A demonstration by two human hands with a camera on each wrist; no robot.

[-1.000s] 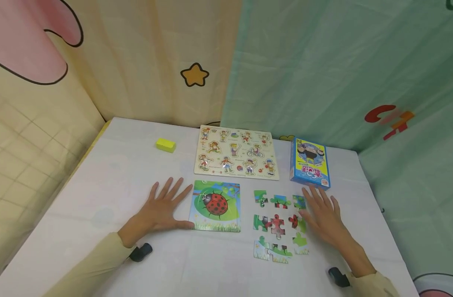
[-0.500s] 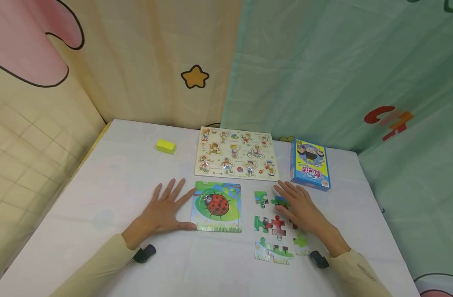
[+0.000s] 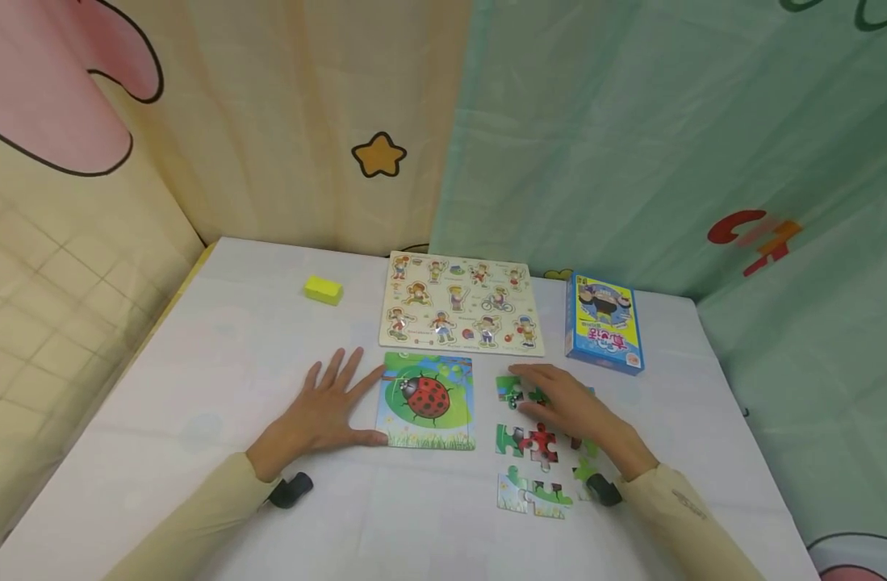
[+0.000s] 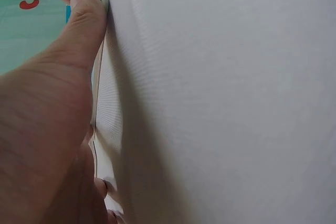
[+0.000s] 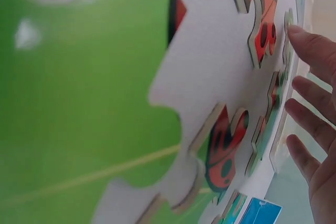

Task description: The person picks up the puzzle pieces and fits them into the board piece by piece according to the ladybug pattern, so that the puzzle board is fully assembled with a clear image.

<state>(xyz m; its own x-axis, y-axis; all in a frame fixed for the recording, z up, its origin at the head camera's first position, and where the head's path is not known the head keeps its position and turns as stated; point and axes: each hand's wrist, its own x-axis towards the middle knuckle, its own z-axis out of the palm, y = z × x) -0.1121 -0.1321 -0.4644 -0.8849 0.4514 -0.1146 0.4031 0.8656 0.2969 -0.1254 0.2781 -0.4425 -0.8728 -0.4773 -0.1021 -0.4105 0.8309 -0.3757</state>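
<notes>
A square ladybug puzzle board (image 3: 425, 400) lies in the middle of the table. My left hand (image 3: 320, 415) is spread flat at its left, with thumb and index fingertip at the board's edge; the left wrist view has the thumb (image 4: 84, 19) along that edge. To the right, loose jigsaw pieces lie in rows. Over the top row is my right hand (image 3: 570, 403), its fingertips beside the top-left piece (image 3: 508, 390), partly covering that row. The right wrist view shows its fingers (image 5: 312, 93) apart, holding nothing. A red centre piece (image 3: 542, 444) lies below.
Behind the board lies a wooden puzzle board (image 3: 461, 303) with sports figures. A blue and yellow card box (image 3: 604, 323) is at the back right, a yellow block (image 3: 323, 290) at the back left. Fabric curtains (image 3: 596, 121) stand behind the table.
My right hand has moved left across the top row, from the right-hand pieces to the top-left one. My left hand stays at the ladybug board, which looks nearly unmoved.
</notes>
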